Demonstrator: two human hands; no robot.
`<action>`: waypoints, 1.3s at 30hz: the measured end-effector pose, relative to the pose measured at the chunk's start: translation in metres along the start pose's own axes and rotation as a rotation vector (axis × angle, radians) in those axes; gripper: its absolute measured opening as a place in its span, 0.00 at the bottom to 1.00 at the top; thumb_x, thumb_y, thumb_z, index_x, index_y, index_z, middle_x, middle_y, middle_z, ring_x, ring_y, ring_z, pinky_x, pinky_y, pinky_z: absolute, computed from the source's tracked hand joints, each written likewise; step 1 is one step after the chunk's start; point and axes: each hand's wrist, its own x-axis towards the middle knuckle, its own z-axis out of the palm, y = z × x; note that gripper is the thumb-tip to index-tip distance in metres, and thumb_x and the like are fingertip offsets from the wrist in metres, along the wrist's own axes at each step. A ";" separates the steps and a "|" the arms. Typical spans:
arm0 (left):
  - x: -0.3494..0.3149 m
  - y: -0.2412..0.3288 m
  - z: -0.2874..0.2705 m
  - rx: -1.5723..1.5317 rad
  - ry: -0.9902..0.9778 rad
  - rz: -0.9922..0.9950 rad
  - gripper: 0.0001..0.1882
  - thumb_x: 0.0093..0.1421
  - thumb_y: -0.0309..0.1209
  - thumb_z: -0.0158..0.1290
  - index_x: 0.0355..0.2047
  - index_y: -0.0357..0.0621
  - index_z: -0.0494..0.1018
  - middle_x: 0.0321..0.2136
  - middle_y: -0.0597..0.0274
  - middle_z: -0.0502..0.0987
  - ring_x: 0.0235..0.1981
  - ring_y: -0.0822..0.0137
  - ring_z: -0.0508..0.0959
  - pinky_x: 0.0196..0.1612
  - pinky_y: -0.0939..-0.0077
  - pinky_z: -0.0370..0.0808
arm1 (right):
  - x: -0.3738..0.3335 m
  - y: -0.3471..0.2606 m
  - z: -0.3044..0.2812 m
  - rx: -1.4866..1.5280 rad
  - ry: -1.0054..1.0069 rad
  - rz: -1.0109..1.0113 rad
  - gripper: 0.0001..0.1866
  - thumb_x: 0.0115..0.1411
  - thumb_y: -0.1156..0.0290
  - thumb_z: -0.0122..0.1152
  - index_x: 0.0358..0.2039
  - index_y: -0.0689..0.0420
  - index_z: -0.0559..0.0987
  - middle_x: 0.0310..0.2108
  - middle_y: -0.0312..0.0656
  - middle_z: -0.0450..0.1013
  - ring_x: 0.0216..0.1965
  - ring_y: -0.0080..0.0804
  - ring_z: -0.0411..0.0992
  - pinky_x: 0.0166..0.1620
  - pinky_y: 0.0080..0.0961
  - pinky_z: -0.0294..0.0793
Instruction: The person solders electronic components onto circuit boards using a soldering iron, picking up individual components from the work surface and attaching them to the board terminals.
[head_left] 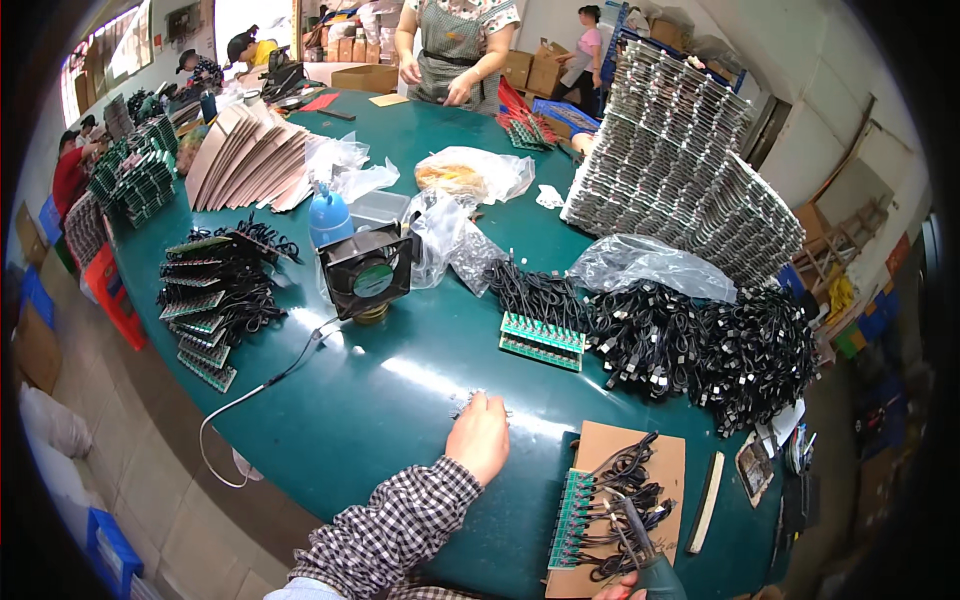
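Note:
My left hand (478,440), in a checked sleeve, reaches to the middle of the green table. Its fingers are drawn together over some tiny silvery pieces (466,402); what they pinch is too small to make out. At the lower edge my right hand (618,588), mostly cut off, grips a soldering iron (655,565) with a teal handle. The iron's metal barrel slants over a brown cardboard sheet (655,455). On that sheet lies a row of green circuit boards (570,520) with black cables (628,460) running to their right.
A small black fan (368,270) stands ahead, its white cord (235,400) trailing left. Board-and-cable stacks (205,300) lie left; a black cable heap (700,345) and tall board stacks (660,150) fill the right. Across the table stands a person in an apron (455,60).

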 end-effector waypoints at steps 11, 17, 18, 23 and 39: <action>0.000 0.004 -0.002 0.103 0.010 0.074 0.07 0.48 0.24 0.49 0.26 0.33 0.63 0.28 0.46 0.66 0.30 0.51 0.71 0.34 0.64 0.71 | 0.000 0.003 -0.009 0.039 0.007 0.035 0.15 0.58 0.58 0.48 0.40 0.55 0.66 0.26 0.35 0.66 0.28 0.25 0.68 0.32 0.26 0.73; -0.002 0.007 -0.004 0.036 0.010 0.059 0.06 0.49 0.26 0.51 0.27 0.38 0.65 0.27 0.50 0.67 0.29 0.51 0.71 0.33 0.62 0.70 | -0.004 0.005 -0.022 0.074 0.000 0.032 0.15 0.58 0.58 0.47 0.41 0.55 0.66 0.27 0.34 0.67 0.29 0.26 0.68 0.33 0.26 0.73; -0.003 0.008 -0.003 0.055 -0.014 0.030 0.07 0.49 0.26 0.52 0.27 0.39 0.66 0.27 0.50 0.67 0.29 0.50 0.71 0.33 0.61 0.70 | -0.005 0.004 -0.024 0.081 0.018 0.035 0.15 0.58 0.58 0.47 0.41 0.54 0.66 0.27 0.34 0.67 0.29 0.25 0.68 0.33 0.26 0.73; -0.001 -0.002 -0.004 0.008 0.039 0.100 0.06 0.49 0.25 0.52 0.25 0.37 0.66 0.25 0.49 0.68 0.26 0.51 0.71 0.32 0.63 0.70 | -0.002 0.005 -0.024 0.083 0.088 -0.020 0.18 0.58 0.56 0.48 0.39 0.57 0.64 0.23 0.35 0.65 0.25 0.26 0.67 0.27 0.25 0.73; -0.098 0.101 -0.052 -1.397 -0.791 -0.697 0.09 0.57 0.22 0.47 0.37 0.28 0.65 0.31 0.50 0.74 0.29 0.67 0.77 0.33 0.78 0.77 | 0.033 0.002 0.012 -0.434 -0.280 -0.311 0.16 0.49 0.86 0.55 0.40 0.61 0.67 0.36 0.42 0.68 0.40 0.29 0.69 0.40 0.20 0.71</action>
